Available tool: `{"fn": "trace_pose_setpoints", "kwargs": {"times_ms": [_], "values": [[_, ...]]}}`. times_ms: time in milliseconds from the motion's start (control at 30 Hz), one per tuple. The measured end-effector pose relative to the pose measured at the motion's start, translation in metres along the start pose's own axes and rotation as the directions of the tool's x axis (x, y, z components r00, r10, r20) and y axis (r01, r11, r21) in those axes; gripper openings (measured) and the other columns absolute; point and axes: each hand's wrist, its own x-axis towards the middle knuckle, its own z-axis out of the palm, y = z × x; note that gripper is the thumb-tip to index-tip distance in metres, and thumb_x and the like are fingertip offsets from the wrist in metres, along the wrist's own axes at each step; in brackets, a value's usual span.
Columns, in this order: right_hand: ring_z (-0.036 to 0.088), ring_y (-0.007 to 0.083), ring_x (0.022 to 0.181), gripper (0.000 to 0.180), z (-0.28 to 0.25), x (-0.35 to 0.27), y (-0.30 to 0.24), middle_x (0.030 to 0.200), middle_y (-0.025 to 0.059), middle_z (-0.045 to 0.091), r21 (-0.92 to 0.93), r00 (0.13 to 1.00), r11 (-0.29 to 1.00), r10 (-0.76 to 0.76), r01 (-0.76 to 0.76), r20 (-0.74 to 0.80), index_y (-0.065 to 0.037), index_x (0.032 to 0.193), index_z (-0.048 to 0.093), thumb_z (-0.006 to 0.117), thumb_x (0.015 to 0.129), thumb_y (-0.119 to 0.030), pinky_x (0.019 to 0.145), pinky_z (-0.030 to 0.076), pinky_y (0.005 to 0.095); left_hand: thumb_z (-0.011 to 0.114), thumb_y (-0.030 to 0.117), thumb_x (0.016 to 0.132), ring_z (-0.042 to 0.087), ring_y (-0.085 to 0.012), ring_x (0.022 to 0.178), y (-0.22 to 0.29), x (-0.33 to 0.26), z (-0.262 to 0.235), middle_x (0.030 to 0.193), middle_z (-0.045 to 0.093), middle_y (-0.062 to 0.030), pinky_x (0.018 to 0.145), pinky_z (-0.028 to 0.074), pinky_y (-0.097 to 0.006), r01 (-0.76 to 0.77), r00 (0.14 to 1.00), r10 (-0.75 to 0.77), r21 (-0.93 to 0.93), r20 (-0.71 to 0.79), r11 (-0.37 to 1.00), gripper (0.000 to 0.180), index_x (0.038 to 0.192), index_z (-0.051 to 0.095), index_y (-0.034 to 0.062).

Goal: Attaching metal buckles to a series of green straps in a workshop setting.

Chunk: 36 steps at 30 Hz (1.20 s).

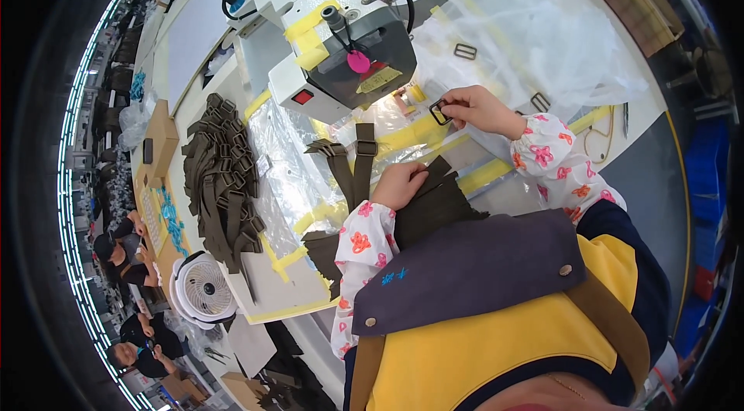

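My right hand (pixel 482 111) pinches a dark metal slide buckle (pixel 439 113) by its edge, just right of the sewing machine head (pixel 364 55). Below and to the left, my left hand (pixel 399 185) is closed on a dark olive webbing strap (pixel 435 171) above a pile of olive straps (pixel 442 206) close to my body. Beyond that hand lies a strap with a buckle (pixel 366 146) threaded on its far end. Two loose slide buckles, one farther off (pixel 466 51) and one to the right (pixel 540 103), rest on the plastic-covered table.
A heap of olive straps with buckles (pixel 225 171) lies at the table's left. Near it stand a white fan (pixel 204 288) and a cardboard box (pixel 160 140). Clear plastic bags (pixel 535 31) cover the far right. Two people work at the far left.
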Motion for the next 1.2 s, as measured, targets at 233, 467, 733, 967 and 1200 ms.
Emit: {"fn": "trace_pose_setpoints", "kwargs": {"times_ms": [233,467,733,967,1200], "values": [[0.051,0.0055,0.056,0.021,0.020,-0.010,-0.006,0.073,0.0005,0.056,0.159,0.966,0.979,0.089,-0.131,0.242,0.002,0.102,0.057,0.053,0.086,-0.011,0.054,0.043,0.0200,0.052,0.013,0.085,0.057,-0.0279,0.062,0.014,-0.012,-0.014,0.069,0.058,-0.0149,0.057,0.043,-0.033,-0.046,0.866,0.030,-0.020,-0.498,0.999,0.013,0.088,0.056,0.0010],[0.052,0.0061,0.055,0.013,0.051,0.001,0.003,0.071,-0.0004,0.055,0.390,0.906,0.872,0.127,-0.296,0.403,-0.001,0.088,0.056,0.054,0.086,-0.014,0.054,0.044,0.0209,0.049,0.010,0.087,0.048,-0.0096,0.064,0.012,-0.026,-0.016,0.071,0.053,-0.0052,0.061,0.041,-0.023,-0.210,0.885,0.081,-0.237,-0.459,0.949,0.013,0.094,0.054,0.0001],[0.053,0.0075,0.053,0.011,0.075,0.007,-0.008,0.071,0.0009,0.055,0.268,0.930,0.921,0.194,-0.282,0.312,0.000,0.090,0.055,0.052,0.085,-0.009,0.048,0.045,0.0202,0.054,0.009,0.084,0.051,-0.0140,0.075,0.015,-0.032,-0.014,0.086,0.055,-0.0085,0.068,0.042,-0.025,-0.242,0.838,-0.020,-0.404,-0.546,0.882,0.014,0.096,0.057,0.0020],[0.055,0.0084,0.050,0.012,0.094,0.017,-0.008,0.068,0.0046,0.058,-0.126,0.979,0.992,0.015,0.011,0.204,0.002,0.087,0.057,0.053,0.082,-0.009,0.047,0.046,0.0219,0.061,0.004,0.076,0.053,-0.0211,0.077,0.013,-0.039,-0.018,0.083,0.056,-0.0090,0.068,0.042,-0.028,-0.247,0.715,0.215,0.047,-0.666,0.968,0.013,0.089,0.059,0.0021],[0.058,0.0101,0.052,0.012,0.114,0.031,0.023,0.061,0.0067,0.058,-0.051,0.964,0.996,0.082,-0.071,0.252,0.002,0.080,0.055,0.055,0.078,-0.010,0.047,0.047,0.0242,0.059,0.009,0.082,0.048,-0.0054,0.062,-0.004,-0.058,-0.016,0.067,0.055,-0.0001,0.056,0.039,-0.020,0.010,0.828,-0.165,-0.280,-0.536,0.960,0.011,0.086,0.056,-0.0006]]}}
